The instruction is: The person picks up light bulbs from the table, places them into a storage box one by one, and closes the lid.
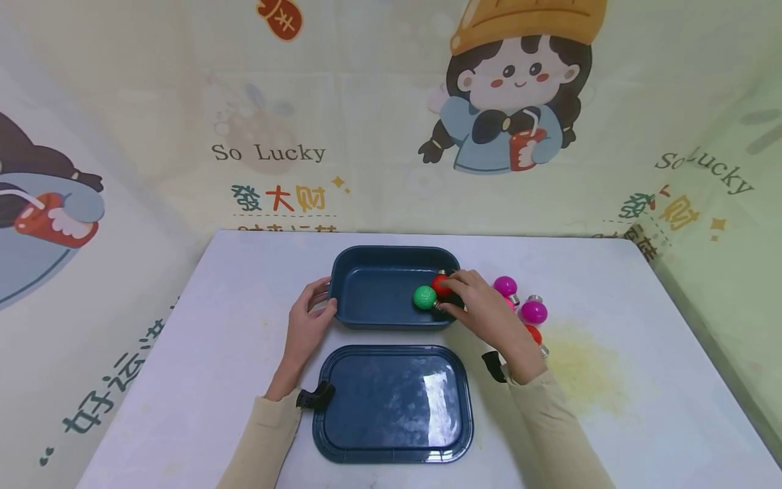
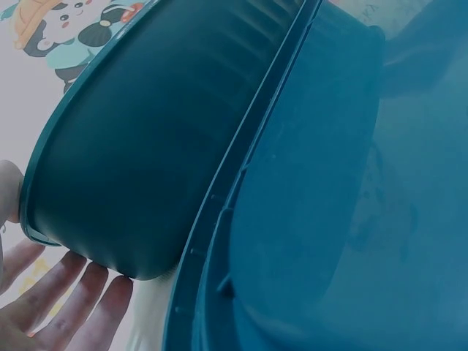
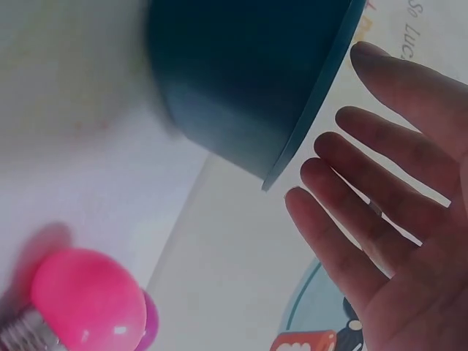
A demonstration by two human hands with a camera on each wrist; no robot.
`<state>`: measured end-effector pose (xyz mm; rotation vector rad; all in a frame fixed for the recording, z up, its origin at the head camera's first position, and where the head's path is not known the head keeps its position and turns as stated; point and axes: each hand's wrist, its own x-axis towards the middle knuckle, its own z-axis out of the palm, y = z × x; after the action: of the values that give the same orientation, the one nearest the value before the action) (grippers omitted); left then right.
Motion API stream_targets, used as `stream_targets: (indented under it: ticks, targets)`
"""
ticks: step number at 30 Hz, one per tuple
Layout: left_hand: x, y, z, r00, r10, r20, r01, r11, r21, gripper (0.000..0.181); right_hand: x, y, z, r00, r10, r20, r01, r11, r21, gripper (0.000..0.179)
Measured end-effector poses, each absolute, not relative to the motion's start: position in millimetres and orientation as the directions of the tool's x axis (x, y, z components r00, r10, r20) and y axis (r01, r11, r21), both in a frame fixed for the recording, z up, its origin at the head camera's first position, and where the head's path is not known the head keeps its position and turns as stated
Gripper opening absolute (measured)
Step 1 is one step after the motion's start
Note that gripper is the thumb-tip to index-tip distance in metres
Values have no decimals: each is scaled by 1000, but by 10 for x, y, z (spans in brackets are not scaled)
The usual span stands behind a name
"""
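A dark blue plastic box (image 1: 373, 299) stands near the table's far edge. Inside, toward its right end, lie a green light bulb (image 1: 424, 297) and a red light bulb (image 1: 440, 284), both round with silvery caps. My left hand (image 1: 310, 319) holds the box's left end, the thumb by the rim and fingertips against the outer wall (image 2: 139, 168). Over the right end reaches my right hand (image 1: 482, 305), beside the red bulb. In the right wrist view, that hand's fingers (image 3: 351, 205) are spread with nothing between them, apart from the box wall (image 3: 241, 88).
In front of the box lies a dark blue lid (image 1: 379, 407). To the right are magenta bulbs (image 1: 534, 312), a pink bulb (image 3: 88, 300) and another red bulb (image 1: 533, 333), partly behind the right hand. Patterned cloth (image 1: 379, 136) hangs behind the table.
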<state>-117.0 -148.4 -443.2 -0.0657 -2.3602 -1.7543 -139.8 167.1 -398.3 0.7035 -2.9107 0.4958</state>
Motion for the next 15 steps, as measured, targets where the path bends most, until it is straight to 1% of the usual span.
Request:
stream_targets:
  ticks: [9,15]
  targets:
    - [-1184,-1480,-4432,-980,-83,180,149,290,945,44,-1338,1810,-3955,-904,-401,150,-428,845,-321,47]
    - [-1172,-1480,-4438,-980,-87,180,147,297,944,44,-1312,1899,-3984,-912,-384,144,-410,855,-317,46]
